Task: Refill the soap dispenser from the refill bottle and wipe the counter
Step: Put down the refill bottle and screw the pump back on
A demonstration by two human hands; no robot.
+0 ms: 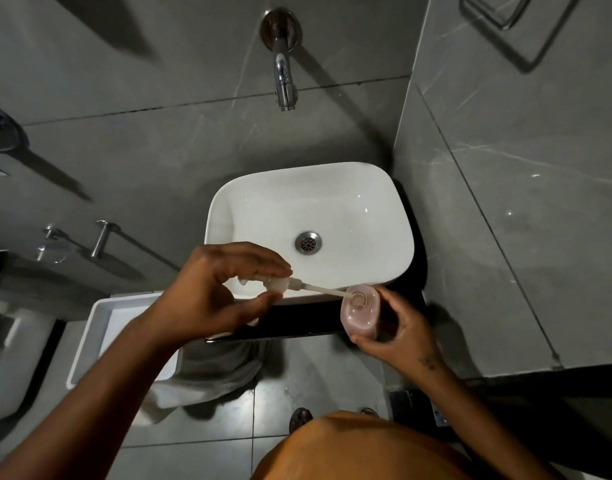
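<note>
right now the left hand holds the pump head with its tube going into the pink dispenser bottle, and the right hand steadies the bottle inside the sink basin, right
Not quite. The head view shows the right hand steadying the dispenser bottle in front of the sink basin, outside its rim. The rest holds: the left hand holds the pump head, its tube reaching the bottle's mouth.

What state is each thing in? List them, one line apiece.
Pump head: off the bottle, held tilted, tube tip at the bottle's mouth.
Soap dispenser bottle: open, upright, pinkish liquid inside.
Left hand: pinching the pump head.
Right hand: gripping the bottle.
Faucet: no water running.
Sink: basin empty, drain open.
White tray: what can be seen of it is empty.
</note>
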